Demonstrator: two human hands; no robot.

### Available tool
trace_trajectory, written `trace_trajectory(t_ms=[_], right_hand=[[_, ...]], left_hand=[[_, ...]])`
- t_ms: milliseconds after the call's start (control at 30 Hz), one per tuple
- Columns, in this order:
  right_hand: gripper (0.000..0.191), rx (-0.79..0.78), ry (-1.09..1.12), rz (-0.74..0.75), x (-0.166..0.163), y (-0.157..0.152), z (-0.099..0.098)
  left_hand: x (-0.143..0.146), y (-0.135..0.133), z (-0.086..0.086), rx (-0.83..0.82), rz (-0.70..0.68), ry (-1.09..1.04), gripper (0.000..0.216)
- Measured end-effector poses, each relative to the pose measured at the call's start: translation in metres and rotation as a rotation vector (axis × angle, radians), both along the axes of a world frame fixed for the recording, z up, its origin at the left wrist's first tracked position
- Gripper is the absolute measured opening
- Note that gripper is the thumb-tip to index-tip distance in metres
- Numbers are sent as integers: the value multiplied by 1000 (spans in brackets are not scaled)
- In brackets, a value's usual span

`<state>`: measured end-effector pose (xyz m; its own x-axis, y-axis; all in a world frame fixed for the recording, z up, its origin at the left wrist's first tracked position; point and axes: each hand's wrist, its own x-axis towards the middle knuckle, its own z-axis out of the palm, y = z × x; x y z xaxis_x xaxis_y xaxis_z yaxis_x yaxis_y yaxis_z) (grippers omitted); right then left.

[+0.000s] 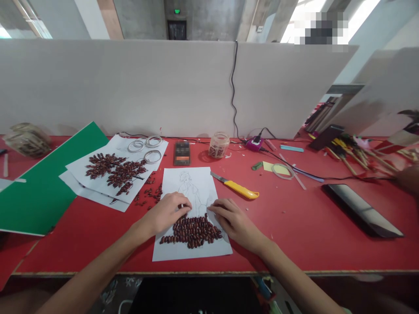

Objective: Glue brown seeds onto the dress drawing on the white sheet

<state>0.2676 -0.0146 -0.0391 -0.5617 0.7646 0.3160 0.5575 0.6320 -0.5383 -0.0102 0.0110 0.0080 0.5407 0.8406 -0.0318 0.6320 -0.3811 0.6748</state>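
Note:
A white sheet [209, 250] with a pencil drawing of a figure [190, 192] lies on the red table. Rows of glossy dark red-brown beans [193, 231] cover the lower part of the drawing. My left hand [168, 211] is over the sheet's left side, thumb and forefinger closed together just above the beans. A dark spot shows between those fingers, too small to name. Opposite it, my right hand [232, 220] rests on the sheet's right edge, fingers stretched out beside the top bean row. Loose beans [150, 192] are scattered left of the sheet.
A yellow utility knife [240, 188] lies right of the sheet. Behind stand a glass jar [219, 145], a phone [182, 153] and a purple power block [254, 144]. Bean-covered papers [126, 172], tape rings [153, 156] and a green board [42, 196] are left; a black tablet [362, 210] is right.

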Motion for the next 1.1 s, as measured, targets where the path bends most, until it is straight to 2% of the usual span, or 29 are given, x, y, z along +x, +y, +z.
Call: trace_trajectory(t_ms=[100, 233, 333, 533, 767, 967, 1033, 1100], right_hand=[[35, -7, 3, 6, 0, 0, -1], [33, -5, 3, 4, 0, 1, -1], [34, -1, 5, 5, 0, 1, -1], [34, -15, 0, 3, 0, 1, -1], [34, -17, 4, 9, 0, 1, 0], [34, 0, 5, 11, 0, 1, 1], [34, -2, 3, 6, 0, 1, 1], [35, -6, -3, 3, 0, 1, 1]], left_hand=[[-9, -16, -5, 197, 6, 56, 30], [-16, -40, -19, 436, -95, 248, 38], [-16, -51, -28, 532, -132, 335, 37], [-14, -57, -40, 670, -155, 354, 43], [-15, -70, -55, 618, -183, 355, 62], [-18, -64, -39, 430, -187, 251, 53], [-27, -56, -32, 405, -94, 180, 43], [-43, -49, -30, 423, 112, 137, 35]])
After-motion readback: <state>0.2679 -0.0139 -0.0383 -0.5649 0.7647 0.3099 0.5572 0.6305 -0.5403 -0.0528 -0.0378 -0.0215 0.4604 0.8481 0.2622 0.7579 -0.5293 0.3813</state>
